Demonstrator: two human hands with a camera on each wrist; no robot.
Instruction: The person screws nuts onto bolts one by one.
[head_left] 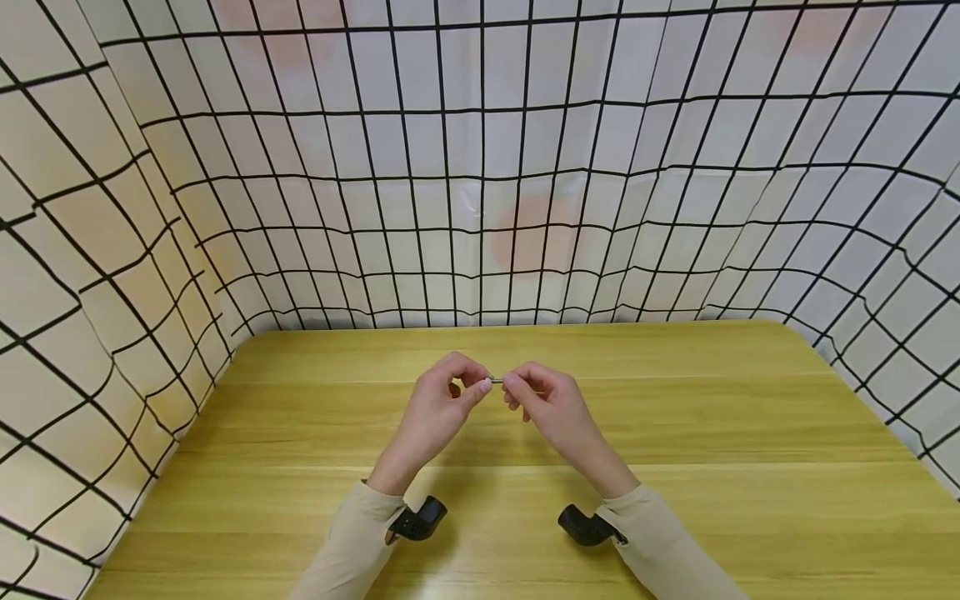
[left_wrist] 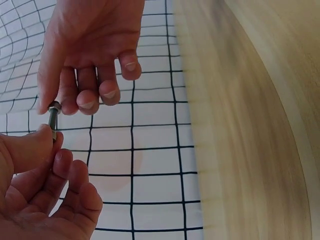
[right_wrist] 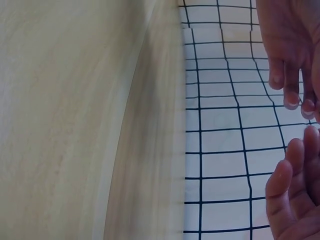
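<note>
1. Head: I see the left hand (head_left: 442, 402) and the right hand (head_left: 553, 403) meeting fingertip to fingertip over the middle of the worktop (head_left: 675, 450), each narrowed to a pinch of thumb and forefinger. Between them lies a small bolt (head_left: 497, 381), a thin grey streak of metal held roughly level. The worktop is yellowish wood with long grain running side to side. Beige cloth sleeves (head_left: 351, 537) reach the wrists, each with a black wrist camera (head_left: 422, 518) on it. Around the back and sides hangs a pale sheet (head_left: 465, 142), wrinkled, with black grid lines and faint reddish blotches.

2. Left wrist: here I get the bolt's shape, which is only a sliver from the head: a slim, shiny shank with a wider, darker collar at the right hand's end. The left hand pinches the opposite end, its other fingers loosely bent; the right hand's spare fingers hang spread.

3. Right wrist: I get smooth wood grain, the gridded sheet and both hands' outer fingers at the right edge; the pinch and the bolt fall out of sight, so from this feed alone I cannot tell either grip.
</note>
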